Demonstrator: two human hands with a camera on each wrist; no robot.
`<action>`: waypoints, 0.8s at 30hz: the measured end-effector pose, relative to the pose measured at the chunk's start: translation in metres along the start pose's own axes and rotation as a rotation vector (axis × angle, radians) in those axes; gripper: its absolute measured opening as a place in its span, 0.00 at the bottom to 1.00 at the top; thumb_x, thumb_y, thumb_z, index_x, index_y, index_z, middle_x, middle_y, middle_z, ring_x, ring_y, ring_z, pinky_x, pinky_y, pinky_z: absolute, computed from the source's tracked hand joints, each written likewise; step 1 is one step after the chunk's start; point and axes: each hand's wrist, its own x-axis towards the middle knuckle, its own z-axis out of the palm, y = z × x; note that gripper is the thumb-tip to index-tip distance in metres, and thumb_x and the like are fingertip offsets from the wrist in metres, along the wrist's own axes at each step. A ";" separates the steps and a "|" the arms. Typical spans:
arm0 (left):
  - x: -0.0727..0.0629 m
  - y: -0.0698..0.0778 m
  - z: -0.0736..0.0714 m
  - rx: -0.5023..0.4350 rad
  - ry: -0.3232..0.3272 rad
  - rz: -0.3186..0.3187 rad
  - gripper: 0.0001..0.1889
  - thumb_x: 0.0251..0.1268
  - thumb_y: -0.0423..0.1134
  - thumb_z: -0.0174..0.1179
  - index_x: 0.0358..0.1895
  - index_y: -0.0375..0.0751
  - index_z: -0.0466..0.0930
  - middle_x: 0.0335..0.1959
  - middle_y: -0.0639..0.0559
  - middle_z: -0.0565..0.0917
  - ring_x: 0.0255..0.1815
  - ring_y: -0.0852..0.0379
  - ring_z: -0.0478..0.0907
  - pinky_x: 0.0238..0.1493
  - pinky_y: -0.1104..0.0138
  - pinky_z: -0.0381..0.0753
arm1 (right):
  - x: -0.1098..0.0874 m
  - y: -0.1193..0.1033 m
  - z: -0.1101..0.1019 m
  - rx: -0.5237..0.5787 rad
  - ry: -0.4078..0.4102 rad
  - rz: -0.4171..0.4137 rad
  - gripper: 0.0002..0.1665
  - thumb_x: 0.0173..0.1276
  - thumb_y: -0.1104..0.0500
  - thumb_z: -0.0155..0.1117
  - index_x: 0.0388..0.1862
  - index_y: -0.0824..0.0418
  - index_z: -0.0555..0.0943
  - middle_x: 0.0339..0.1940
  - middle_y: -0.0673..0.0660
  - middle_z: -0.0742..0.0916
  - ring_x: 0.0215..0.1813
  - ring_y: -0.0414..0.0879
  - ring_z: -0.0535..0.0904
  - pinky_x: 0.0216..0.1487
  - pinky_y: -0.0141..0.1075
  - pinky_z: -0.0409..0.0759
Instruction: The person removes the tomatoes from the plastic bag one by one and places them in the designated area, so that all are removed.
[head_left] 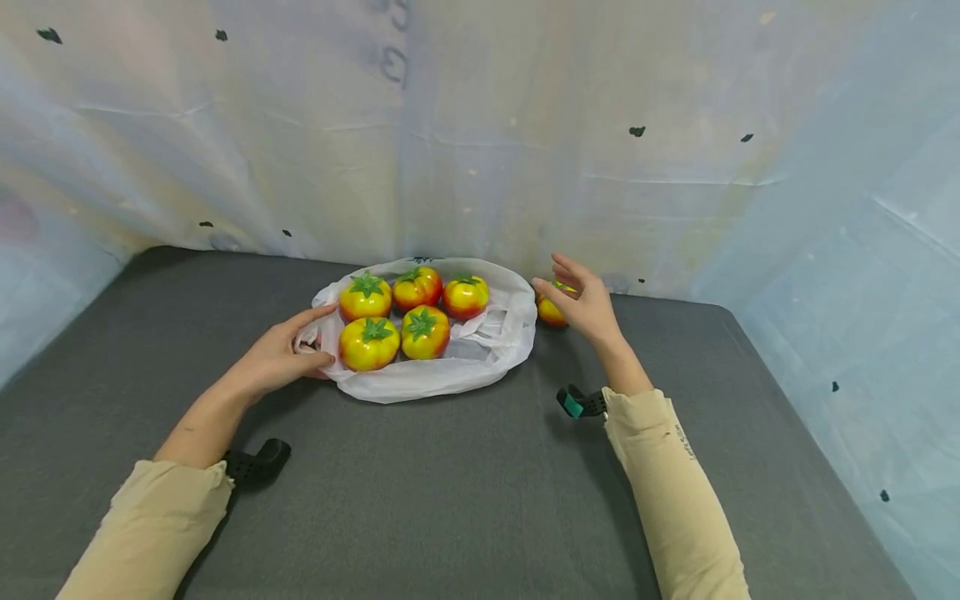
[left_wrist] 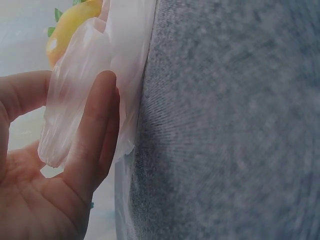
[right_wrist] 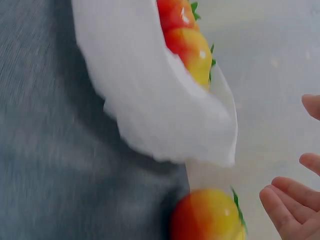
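Note:
A white plastic bag (head_left: 420, 385) lies opened wide at the back of the table, with several glossy yellow-and-red tomatoes (head_left: 369, 343) with green leafy tops inside it. My left hand (head_left: 281, 357) is at the bag's left end. In the left wrist view its nearly straight fingers (left_wrist: 97, 115) touch the thin plastic, which lies between them and the other digits. My right hand (head_left: 588, 308), fingers spread and holding nothing, hovers over one more tomato (head_left: 551, 312) just right of the bag. In the right wrist view that tomato (right_wrist: 205, 215) sits apart from the fingertips (right_wrist: 272, 197).
The dark grey tabletop (head_left: 420, 500) stretches in front of the bag. Pale sheeting (head_left: 480, 150) with small dark marks hangs close behind the table and along its sides. A dark strap is on each wrist, next to a beige sleeve (head_left: 675, 483).

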 end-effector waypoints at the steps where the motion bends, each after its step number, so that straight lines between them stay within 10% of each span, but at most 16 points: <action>1: 0.000 0.000 0.000 0.000 0.000 0.001 0.40 0.64 0.36 0.58 0.77 0.41 0.47 0.72 0.25 0.50 0.35 0.59 0.79 0.37 0.73 0.79 | 0.001 -0.002 0.002 0.008 -0.002 -0.006 0.38 0.67 0.49 0.62 0.74 0.56 0.63 0.72 0.61 0.68 0.72 0.53 0.65 0.69 0.49 0.64; 24: -0.004 0.004 -0.001 0.042 0.017 -0.001 0.40 0.64 0.39 0.59 0.76 0.40 0.48 0.72 0.24 0.51 0.49 0.45 0.75 0.42 0.71 0.76 | 0.012 -0.018 0.060 0.069 -0.103 0.029 0.36 0.66 0.50 0.64 0.71 0.56 0.67 0.68 0.63 0.74 0.67 0.56 0.71 0.63 0.48 0.72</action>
